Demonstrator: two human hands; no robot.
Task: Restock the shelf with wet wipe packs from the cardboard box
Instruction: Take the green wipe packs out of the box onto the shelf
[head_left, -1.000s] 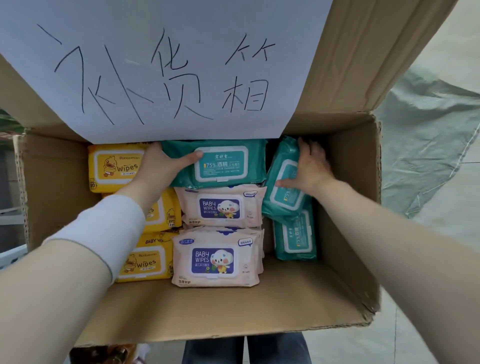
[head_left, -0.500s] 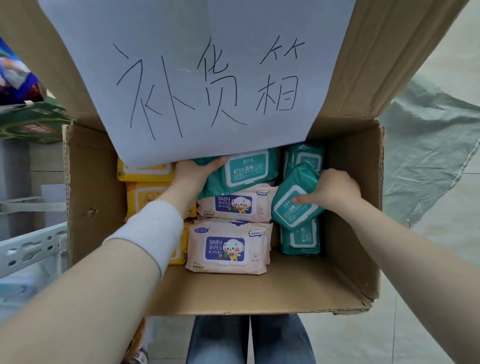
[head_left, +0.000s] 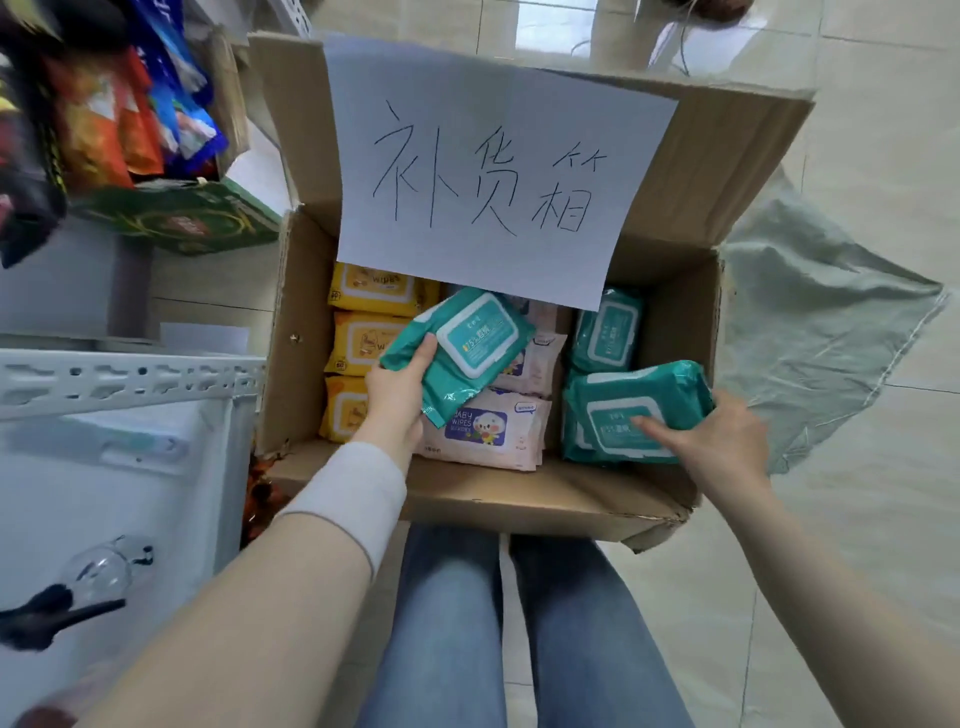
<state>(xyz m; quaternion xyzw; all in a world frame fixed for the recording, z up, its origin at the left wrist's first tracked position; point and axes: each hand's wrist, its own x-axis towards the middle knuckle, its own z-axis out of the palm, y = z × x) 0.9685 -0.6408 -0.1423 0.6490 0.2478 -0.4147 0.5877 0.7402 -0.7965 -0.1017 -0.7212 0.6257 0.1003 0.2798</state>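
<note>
An open cardboard box (head_left: 467, 499) stands on the floor in front of me, a handwritten paper sheet (head_left: 498, 176) taped to its raised flap. My left hand (head_left: 400, 389) grips a teal wipe pack (head_left: 462, 348), lifted and tilted above the pink packs. My right hand (head_left: 722, 441) holds a second teal wipe pack (head_left: 634, 410) at the box's right side, thumb on its lid. Yellow packs (head_left: 363, 332) line the left side, pink baby-wipe packs (head_left: 488, 426) fill the middle, and another teal pack (head_left: 605, 332) stands at the back right.
A white metal shelf (head_left: 130, 379) stands to the left of the box, with snack bags (head_left: 104, 114) and a green carton (head_left: 182, 218) on a level above. A grey-green cloth (head_left: 821, 332) lies on the tiled floor to the right. My jeans-clad legs (head_left: 519, 623) are below the box.
Both hands have each lifted a teal pack up out of the rows. The view has pulled back and up, so the shelf on the left has come into sight.
</note>
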